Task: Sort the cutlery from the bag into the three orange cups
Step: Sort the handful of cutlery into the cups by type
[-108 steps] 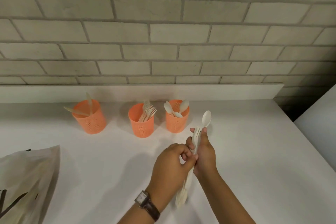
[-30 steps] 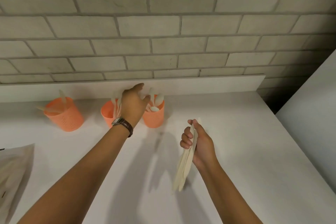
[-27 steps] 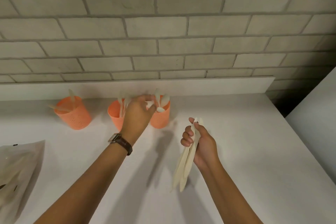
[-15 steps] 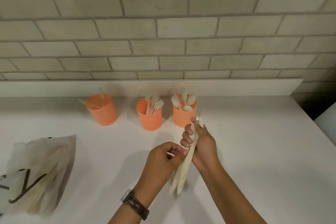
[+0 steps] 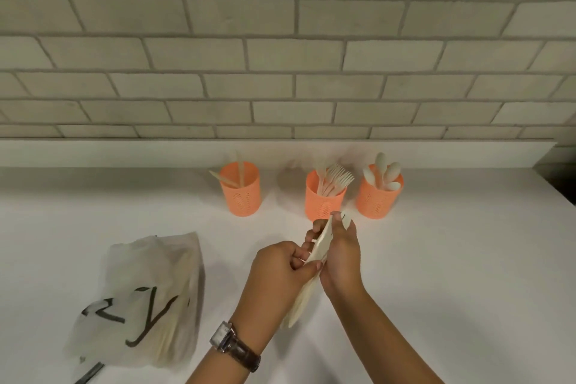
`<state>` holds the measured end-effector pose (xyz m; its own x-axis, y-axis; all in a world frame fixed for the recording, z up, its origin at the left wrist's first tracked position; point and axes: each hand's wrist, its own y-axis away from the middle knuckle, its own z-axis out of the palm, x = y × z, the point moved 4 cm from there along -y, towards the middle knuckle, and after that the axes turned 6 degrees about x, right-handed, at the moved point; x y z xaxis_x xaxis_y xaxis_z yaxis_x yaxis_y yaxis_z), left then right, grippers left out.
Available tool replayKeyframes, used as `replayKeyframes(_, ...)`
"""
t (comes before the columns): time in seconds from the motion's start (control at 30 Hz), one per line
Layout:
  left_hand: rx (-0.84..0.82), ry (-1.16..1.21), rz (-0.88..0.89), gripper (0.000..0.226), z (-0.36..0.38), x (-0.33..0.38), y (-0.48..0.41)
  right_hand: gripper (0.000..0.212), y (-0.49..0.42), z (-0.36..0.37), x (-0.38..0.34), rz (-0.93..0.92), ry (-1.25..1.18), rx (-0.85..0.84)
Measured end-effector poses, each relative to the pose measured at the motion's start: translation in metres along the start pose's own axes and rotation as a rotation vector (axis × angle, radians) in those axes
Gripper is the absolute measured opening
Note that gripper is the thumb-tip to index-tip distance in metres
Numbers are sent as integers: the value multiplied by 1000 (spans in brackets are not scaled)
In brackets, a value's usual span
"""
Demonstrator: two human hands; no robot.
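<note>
Three orange cups stand in a row near the back of the white counter: the left cup (image 5: 240, 190) holds two knives, the middle cup (image 5: 324, 203) holds forks, the right cup (image 5: 378, 196) holds spoons. My right hand (image 5: 341, 254) grips a small bundle of cream cutlery (image 5: 307, 287) in front of the middle cup. My left hand (image 5: 279, 271) pinches one piece of that bundle. A translucent bag (image 5: 146, 296) with more cutlery inside lies flat at the left.
A low white ledge (image 5: 124, 153) and a grey brick wall (image 5: 280, 56) close off the back of the counter (image 5: 452, 259). The counter's right edge (image 5: 558, 196) runs off at the far right. A watch sits on my left wrist.
My left hand dropped a spoon into the right cup, then came back to the bundle and now pinches a piece of it. The view has swung left.
</note>
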<state>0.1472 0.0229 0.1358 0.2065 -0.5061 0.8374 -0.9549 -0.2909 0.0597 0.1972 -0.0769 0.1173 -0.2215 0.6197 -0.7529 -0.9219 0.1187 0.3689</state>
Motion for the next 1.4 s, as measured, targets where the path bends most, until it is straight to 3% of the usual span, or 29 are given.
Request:
replayKeyframes(0.07, 5, -33, 23, 10, -9, -5, 3, 17, 4, 6, 7, -15, 41, 15)
replayKeyframes(0.33, 105, -207, 302, 32, -18, 3, 14, 9, 3, 11, 13, 179, -53, -57)
replayKeyframes(0.6, 124, -20, 285, 21, -14, -3, -1, 40, 2, 10, -2, 226, -60, -80)
replayKeyframes(0.77, 156, 9, 306, 28, -7, -4, -1, 25, 3, 13, -5, 129, -89, -91)
replayKeyframes(1.0, 236, 153, 190, 26, -7, -6, 3, 23, 4, 12, -7, 37, -86, -104)
replayKeyframes(1.2, 165, 418, -60, 30, 3, -15, 0, 15, 2, 5, -8, 68, -127, -51)
replayKeyframes(1.4, 128, 686, -154, 36, -4, -16, -5, 20, -5, -6, -19, 5, 31, -42)
